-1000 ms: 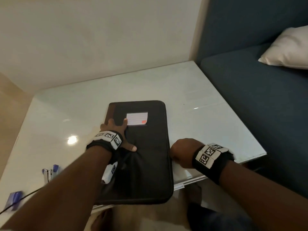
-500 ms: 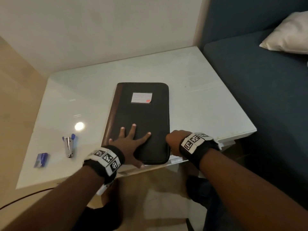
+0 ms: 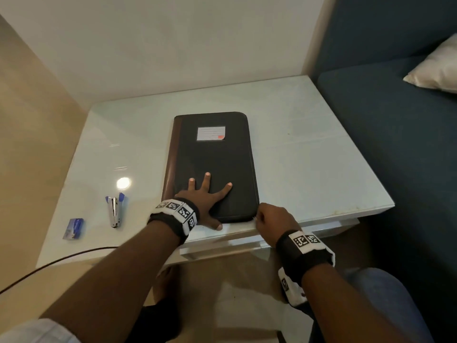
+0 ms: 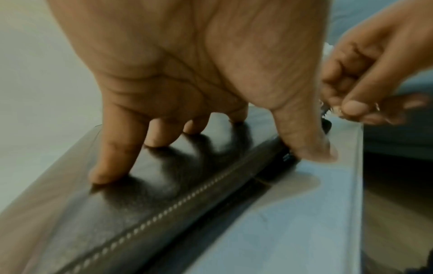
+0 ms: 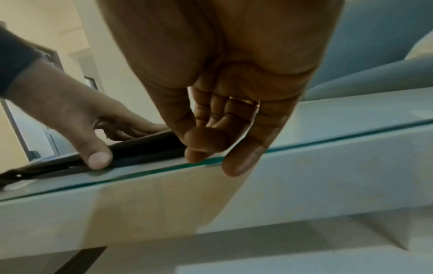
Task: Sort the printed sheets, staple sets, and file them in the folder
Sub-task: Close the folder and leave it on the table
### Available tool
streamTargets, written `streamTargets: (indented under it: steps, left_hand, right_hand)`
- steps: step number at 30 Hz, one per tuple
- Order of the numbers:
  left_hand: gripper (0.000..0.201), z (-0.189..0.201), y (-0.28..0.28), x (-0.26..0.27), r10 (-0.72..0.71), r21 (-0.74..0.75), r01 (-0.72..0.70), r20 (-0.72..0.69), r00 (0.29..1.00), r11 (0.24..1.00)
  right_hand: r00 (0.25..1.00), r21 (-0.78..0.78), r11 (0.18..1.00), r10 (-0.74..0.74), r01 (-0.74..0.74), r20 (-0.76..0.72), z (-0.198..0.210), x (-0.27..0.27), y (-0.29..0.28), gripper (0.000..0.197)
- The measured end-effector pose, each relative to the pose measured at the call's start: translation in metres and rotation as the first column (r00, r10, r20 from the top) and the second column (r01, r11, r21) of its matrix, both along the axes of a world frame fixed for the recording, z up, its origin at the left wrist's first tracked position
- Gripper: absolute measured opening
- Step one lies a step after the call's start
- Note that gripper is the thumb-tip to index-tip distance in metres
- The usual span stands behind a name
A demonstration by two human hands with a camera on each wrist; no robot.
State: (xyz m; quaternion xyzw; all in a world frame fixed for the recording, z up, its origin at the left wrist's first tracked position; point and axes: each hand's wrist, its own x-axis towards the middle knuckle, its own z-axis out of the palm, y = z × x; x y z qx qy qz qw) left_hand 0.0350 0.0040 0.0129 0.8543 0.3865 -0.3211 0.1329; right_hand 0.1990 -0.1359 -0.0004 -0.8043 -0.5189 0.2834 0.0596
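Head view, left to right: a small blue box (image 3: 73, 229), probably staples, is seen near the desk's (image 3: 309, 154) front-left corner, its print too small to read. Just beside it lies a blue-and-metal stapler (image 3: 114, 209), untouched. A cable (image 3: 49, 264) is draped over the front edge below them. No printed sheets can be seen, so they are presumably inside the folder (image 3: 212, 157), which lies shut at the middle of the desk, its near end at the front edge. A white label (image 3: 211, 133) with ruled lines and a red corner mark is fixed near its far end; no writing can be made out on it.

The left hand (image 3: 201, 201) is spread flat on the folder's near end, fingers straight, thumb on the glass by the zip, apparently to pin the folder down. The right hand (image 3: 272, 221) is clenched at the folder's near right corner, where a small metallic piece, probably the zip pull (image 4: 326, 109), is pinched between thumb and forefinger. Unzipping is judged to be the step in hand; sorting and stapling are not begun.
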Motion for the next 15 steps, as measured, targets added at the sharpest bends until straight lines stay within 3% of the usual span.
streamTargets:
  steps: [6, 10, 15]
  left_hand:
    - [0.095, 0.03, 0.037, -0.019, -0.069, -0.103, 0.072, 0.032, 0.997, 0.992]
    - [0.095, 0.028, 0.05, -0.036, -0.045, -0.12, 0.056, 0.096, 0.994, 0.991]
    - [0.095, 0.024, 0.052, -0.036, -0.127, -0.133, 0.137, 0.081, 0.989, 0.981]
  right_hand:
    - [0.997, 0.034, 0.999, -0.039, 0.041, -0.069, -0.002, -0.049, 0.004, 0.013]
    - [0.987, 0.053, 0.996, -0.062, 0.071, -0.15, -0.006, -0.084, 0.013, 0.013]
    - [0.983, 0.04, 0.999, -0.025, 0.033, -0.181, -0.006, -0.116, 0.031, 0.013]
